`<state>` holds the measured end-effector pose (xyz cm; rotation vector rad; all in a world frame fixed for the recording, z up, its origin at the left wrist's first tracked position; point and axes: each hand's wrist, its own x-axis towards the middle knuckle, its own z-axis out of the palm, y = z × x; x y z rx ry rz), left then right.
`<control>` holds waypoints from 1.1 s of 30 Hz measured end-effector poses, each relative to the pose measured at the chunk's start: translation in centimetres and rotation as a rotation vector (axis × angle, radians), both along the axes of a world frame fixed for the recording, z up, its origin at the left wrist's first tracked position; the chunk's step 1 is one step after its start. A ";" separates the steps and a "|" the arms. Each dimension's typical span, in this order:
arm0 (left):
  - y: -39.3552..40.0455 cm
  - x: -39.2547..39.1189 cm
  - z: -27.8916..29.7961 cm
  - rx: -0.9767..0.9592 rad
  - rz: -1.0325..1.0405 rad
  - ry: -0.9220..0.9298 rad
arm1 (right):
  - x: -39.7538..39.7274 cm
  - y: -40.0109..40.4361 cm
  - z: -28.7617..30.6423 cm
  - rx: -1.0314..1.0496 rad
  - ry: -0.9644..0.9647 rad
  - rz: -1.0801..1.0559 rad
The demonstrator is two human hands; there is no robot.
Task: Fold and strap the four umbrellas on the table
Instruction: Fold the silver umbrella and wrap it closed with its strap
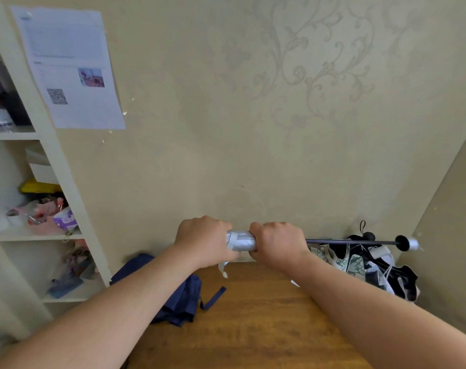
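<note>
Three umbrellas visible: left hand (203, 242) and right hand (277, 242) both fist-grip the silver one (242, 241), navy one (178, 296) and patterned one (365, 265) on table (253, 328), poster (69, 67) text unreadable

A wooden table (253, 328) with a brown grain top stands against the patterned wall. On its left edge lies a navy blue umbrella (181, 302), collapsed and loosely bunched, with its strap (213, 298) trailing free onto the wood. At the far right corner lies another umbrella (359, 265), black with a white and green print, crumpled in a heap that spills over the table's edge.
</note>
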<state>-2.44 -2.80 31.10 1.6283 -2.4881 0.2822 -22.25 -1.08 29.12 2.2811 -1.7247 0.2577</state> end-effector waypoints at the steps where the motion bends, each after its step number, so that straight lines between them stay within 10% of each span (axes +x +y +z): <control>1: -0.2 0.1 -0.3 -0.083 -0.019 -0.001 | 0.0 0.1 0.3 0.032 -0.011 -0.012; 9: -1.5 2.1 -2.0 -0.364 -0.145 0.049 | 0.2 0.0 2.2 0.288 -0.164 -0.070; 18: -0.8 2.0 -3.0 -0.101 -0.142 0.009 | -0.2 0.0 1.4 0.589 -0.244 0.045; 29: -0.6 1.5 -2.2 0.100 -0.058 0.223 | 0.6 -0.1 0.3 0.179 0.007 -0.008; 33: 0.1 1.4 -2.6 0.108 -0.052 0.715 | -0.3 -0.8 0.6 0.110 -0.036 -0.059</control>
